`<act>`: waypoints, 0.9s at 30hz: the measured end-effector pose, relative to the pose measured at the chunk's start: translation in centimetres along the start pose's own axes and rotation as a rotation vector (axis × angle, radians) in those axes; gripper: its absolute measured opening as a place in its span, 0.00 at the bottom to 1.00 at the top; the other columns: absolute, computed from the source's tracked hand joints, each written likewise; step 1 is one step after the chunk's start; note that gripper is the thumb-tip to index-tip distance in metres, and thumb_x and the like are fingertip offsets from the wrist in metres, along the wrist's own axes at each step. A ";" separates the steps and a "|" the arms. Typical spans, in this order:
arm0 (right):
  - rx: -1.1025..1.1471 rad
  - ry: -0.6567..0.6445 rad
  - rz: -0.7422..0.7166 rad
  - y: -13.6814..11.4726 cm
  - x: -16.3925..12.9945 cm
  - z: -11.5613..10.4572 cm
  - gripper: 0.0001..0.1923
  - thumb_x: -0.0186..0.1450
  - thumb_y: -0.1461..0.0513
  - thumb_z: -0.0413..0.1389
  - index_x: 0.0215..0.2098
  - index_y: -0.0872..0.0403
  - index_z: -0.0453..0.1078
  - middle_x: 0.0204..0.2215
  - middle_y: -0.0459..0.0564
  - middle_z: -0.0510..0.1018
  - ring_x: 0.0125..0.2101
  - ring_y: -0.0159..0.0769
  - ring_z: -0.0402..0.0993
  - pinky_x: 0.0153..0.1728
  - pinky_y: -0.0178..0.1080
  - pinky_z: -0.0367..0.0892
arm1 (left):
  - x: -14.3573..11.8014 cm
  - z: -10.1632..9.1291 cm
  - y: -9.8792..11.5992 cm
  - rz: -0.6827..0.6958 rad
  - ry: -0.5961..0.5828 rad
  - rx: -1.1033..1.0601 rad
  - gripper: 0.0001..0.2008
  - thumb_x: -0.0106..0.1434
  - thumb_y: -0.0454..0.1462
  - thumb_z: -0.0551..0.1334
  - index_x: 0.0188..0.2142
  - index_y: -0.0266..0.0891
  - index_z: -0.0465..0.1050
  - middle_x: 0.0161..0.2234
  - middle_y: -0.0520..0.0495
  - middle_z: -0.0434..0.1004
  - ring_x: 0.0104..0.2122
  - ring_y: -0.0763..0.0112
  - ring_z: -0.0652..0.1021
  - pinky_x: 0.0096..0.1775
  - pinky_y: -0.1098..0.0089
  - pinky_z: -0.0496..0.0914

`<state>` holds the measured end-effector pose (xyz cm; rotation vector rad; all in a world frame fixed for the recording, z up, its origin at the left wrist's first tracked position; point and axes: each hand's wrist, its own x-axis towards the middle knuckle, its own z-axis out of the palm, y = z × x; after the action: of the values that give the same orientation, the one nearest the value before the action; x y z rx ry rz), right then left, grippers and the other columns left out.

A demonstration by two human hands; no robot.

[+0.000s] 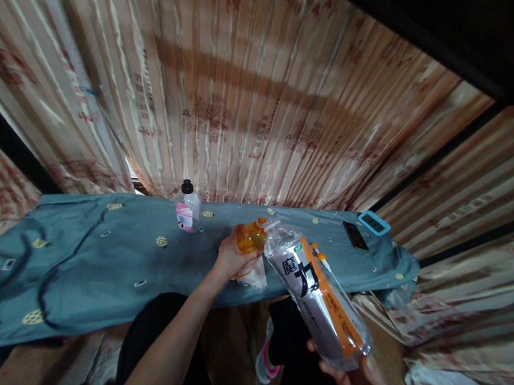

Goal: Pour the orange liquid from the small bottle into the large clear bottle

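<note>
Up front, the left hand [231,254] is closed around a small amber bottle [250,237] above the teal cloth-covered table [90,268] — the right hand [340,374] grips the base of a large clear refill bottle [317,294], tilted so its spout meets the amber one. Behind stands a black-capped pink-labelled bottle [188,209].

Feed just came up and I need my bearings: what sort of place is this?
Probably a home room: pleated patterned curtains behind a table draped in blue-grey cloth, with a phone lying on it.

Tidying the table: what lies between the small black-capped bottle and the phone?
In the head view: the left hand holding an orange bottle, and the big bottle's neck.
</note>
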<state>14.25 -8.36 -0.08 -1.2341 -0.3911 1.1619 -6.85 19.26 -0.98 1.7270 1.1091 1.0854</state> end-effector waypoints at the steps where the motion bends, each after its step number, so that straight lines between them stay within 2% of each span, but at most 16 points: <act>1: -0.001 -0.001 0.000 0.0 0.0 -0.1 0.26 0.57 0.41 0.65 0.50 0.40 0.80 0.49 0.55 0.86 0.44 0.54 0.86 0.36 0.44 0.82 | 0.0 0.0 0.0 0.001 0.004 0.003 0.32 0.47 0.40 0.76 0.51 0.44 0.70 0.48 0.45 0.85 0.49 0.51 0.84 0.53 0.54 0.77; 10: -0.003 0.004 -0.001 0.0 0.3 -0.4 0.26 0.57 0.42 0.65 0.51 0.40 0.80 0.49 0.55 0.86 0.44 0.55 0.86 0.36 0.46 0.82 | 0.0 0.0 0.3 -0.001 0.013 0.024 0.31 0.46 0.40 0.75 0.49 0.42 0.70 0.45 0.45 0.86 0.47 0.50 0.85 0.51 0.54 0.78; 16: -0.014 0.011 0.003 0.0 0.2 -0.5 0.26 0.57 0.41 0.64 0.49 0.41 0.80 0.49 0.56 0.86 0.44 0.57 0.85 0.37 0.49 0.82 | 0.0 -0.1 0.2 0.014 -0.008 -0.027 0.31 0.47 0.41 0.76 0.50 0.44 0.70 0.47 0.47 0.85 0.48 0.52 0.84 0.53 0.55 0.76; 22: 0.004 0.012 -0.020 0.1 0.2 -0.4 0.27 0.56 0.41 0.65 0.51 0.38 0.79 0.49 0.53 0.86 0.43 0.56 0.86 0.35 0.47 0.82 | 0.0 0.0 0.1 0.001 0.003 -0.012 0.31 0.46 0.42 0.76 0.50 0.44 0.70 0.46 0.47 0.85 0.48 0.52 0.84 0.52 0.55 0.77; 27: 0.020 0.015 -0.027 0.1 0.2 -0.2 0.26 0.56 0.42 0.66 0.51 0.38 0.79 0.48 0.53 0.86 0.42 0.55 0.86 0.34 0.45 0.82 | 0.0 0.1 0.1 0.012 -0.003 0.000 0.31 0.47 0.42 0.75 0.50 0.41 0.69 0.46 0.42 0.85 0.47 0.50 0.84 0.52 0.53 0.77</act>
<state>14.42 -8.28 -0.30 -1.2162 -0.3835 1.1303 -6.78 19.19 -0.91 1.7371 1.0984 1.0902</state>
